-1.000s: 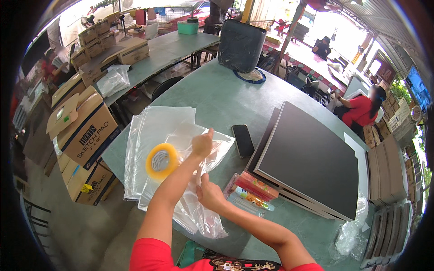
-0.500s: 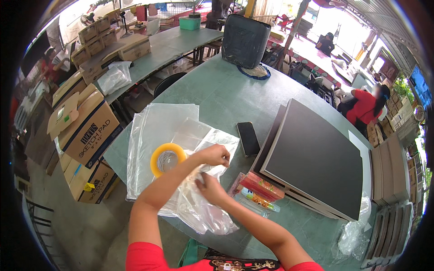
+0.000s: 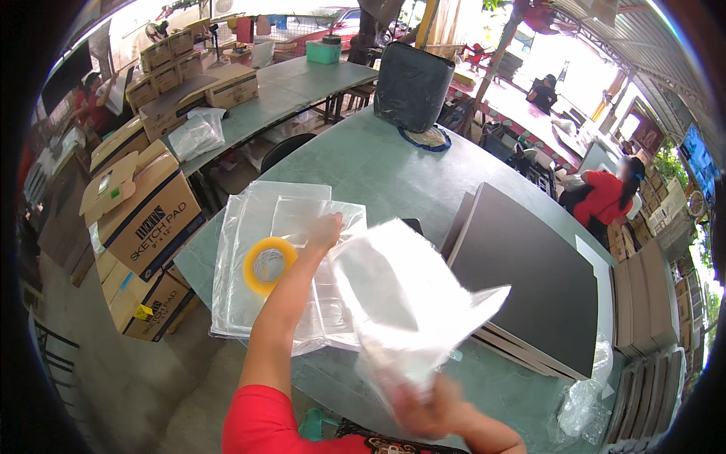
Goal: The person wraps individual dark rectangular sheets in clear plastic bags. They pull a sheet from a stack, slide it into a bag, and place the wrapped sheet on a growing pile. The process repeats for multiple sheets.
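A clear plastic bag (image 3: 401,295) billows across the middle, one corner pointing right over the dark board stack. My right hand (image 3: 431,408), smeared by motion, grips its lower end close to my body. My left hand (image 3: 325,231) is above a pile of flat clear plastic bags (image 3: 238,227), by the billowing bag's upper left edge. Its fingers look curled in; what they hold, if anything, I cannot make out. Beside my left forearm, a yellow roll of tape (image 3: 251,265) lies on the pile.
Dark boards (image 3: 522,272) are stacked on the green table (image 3: 340,166) at right, crumpled plastic (image 3: 578,408) near them. A phone (image 3: 412,225) is mostly covered. A black-wrapped object (image 3: 412,87) stands at the far end. Cardboard boxes (image 3: 151,219) are at left; a person in red (image 3: 601,193) is beyond.
The bunched plastic has spread into a billowing bag. My right hand has pulled down toward me, and my left has moved up and left. The bag now covers most of the phone.
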The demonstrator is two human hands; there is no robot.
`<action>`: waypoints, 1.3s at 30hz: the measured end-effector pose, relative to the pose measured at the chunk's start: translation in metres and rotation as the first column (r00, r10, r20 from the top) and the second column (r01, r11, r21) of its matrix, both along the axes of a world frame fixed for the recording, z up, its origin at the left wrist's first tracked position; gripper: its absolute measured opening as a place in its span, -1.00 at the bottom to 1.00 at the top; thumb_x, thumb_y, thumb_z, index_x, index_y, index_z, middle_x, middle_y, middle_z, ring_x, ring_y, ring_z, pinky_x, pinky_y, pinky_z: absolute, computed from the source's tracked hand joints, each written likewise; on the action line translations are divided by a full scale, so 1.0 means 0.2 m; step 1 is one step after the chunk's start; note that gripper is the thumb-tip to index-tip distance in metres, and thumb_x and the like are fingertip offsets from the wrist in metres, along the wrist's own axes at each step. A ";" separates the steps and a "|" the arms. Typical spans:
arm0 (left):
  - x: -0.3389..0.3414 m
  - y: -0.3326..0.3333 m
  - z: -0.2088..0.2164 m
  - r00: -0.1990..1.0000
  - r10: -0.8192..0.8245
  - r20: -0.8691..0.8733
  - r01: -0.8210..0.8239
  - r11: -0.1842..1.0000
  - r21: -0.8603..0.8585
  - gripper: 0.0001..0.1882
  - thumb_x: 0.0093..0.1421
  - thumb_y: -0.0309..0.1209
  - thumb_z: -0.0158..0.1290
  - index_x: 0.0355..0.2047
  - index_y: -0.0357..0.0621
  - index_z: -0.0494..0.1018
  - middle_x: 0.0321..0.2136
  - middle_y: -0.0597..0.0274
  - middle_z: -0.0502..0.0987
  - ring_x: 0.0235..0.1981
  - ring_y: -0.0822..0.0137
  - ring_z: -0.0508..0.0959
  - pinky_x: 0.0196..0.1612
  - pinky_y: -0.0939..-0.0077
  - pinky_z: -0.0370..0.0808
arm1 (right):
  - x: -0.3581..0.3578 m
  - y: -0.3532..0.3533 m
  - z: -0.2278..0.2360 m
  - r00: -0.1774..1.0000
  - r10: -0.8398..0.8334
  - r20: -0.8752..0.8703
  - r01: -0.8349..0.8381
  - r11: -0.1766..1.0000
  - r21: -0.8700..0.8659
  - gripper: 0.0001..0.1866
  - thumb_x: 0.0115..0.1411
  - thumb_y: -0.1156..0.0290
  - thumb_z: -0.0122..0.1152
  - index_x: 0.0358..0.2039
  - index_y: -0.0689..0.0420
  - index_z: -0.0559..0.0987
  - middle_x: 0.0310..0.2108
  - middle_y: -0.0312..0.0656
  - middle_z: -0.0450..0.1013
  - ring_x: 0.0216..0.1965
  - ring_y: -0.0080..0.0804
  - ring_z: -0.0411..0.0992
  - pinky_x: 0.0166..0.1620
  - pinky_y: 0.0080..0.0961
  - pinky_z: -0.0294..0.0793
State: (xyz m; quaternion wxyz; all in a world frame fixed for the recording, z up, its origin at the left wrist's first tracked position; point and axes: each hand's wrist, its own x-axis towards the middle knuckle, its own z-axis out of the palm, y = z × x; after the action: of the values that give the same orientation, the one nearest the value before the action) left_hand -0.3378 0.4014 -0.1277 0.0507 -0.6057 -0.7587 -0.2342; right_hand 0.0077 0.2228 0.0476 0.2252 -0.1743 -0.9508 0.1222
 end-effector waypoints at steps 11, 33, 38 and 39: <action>0.33 -0.70 -0.10 0.939 -0.041 -0.342 0.051 0.998 0.021 -0.78 -0.06 -0.37 -0.08 -0.37 -0.06 0.44 -0.37 0.04 0.41 -0.22 0.14 0.37 -0.05 0.23 0.20 | 1.45 0.21 -0.30 0.675 -0.720 0.159 0.267 0.038 -0.963 -0.62 0.07 0.46 0.01 -0.06 0.26 0.31 -0.20 -0.25 0.37 -0.21 -0.54 0.32 -0.11 -0.60 0.25; 2.50 -0.91 -0.09 0.858 -0.329 0.395 0.441 0.866 -0.236 -0.06 -0.28 -0.19 0.24 0.09 -0.20 0.01 -0.28 -0.10 0.40 -0.26 0.08 0.42 -0.21 0.34 0.35 | 1.81 -0.24 -1.01 0.557 -0.826 0.087 0.831 0.556 -0.038 -0.46 -0.04 0.23 0.10 -0.06 0.22 0.29 -0.04 0.08 0.20 0.01 -0.01 0.13 0.00 -0.15 0.10; 2.47 -0.97 -0.12 0.802 -0.049 0.595 0.330 0.867 -0.374 -0.22 -0.30 -0.25 0.26 -0.07 -0.27 0.18 -0.47 0.03 0.49 -0.40 0.04 0.48 -0.29 0.33 0.38 | 2.30 -0.26 -0.98 0.222 -0.967 0.122 0.974 0.225 0.011 -0.34 -0.11 0.15 0.19 -0.05 0.26 0.24 -0.08 0.00 0.23 -0.04 -0.12 0.18 0.02 -0.15 0.02; 2.46 -0.98 -0.15 0.767 0.015 0.641 0.305 0.871 -0.384 -0.33 -0.29 -0.27 0.25 -0.16 -0.28 0.26 -0.41 -0.02 0.47 -0.37 0.04 0.47 -0.28 0.31 0.37 | 2.37 -0.29 -0.93 0.235 -0.962 0.137 0.972 0.234 -0.024 -0.40 -0.11 0.15 0.18 -0.11 0.24 0.29 -0.14 -0.03 0.27 -0.09 -0.14 0.21 0.01 -0.14 0.03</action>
State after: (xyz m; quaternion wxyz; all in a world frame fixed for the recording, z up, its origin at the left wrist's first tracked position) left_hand 0.1550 0.2059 -0.1584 -0.3700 -0.5455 -0.7143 -0.2352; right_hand 0.4825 0.1650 -0.1388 0.1986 -0.7403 -0.6423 -0.0018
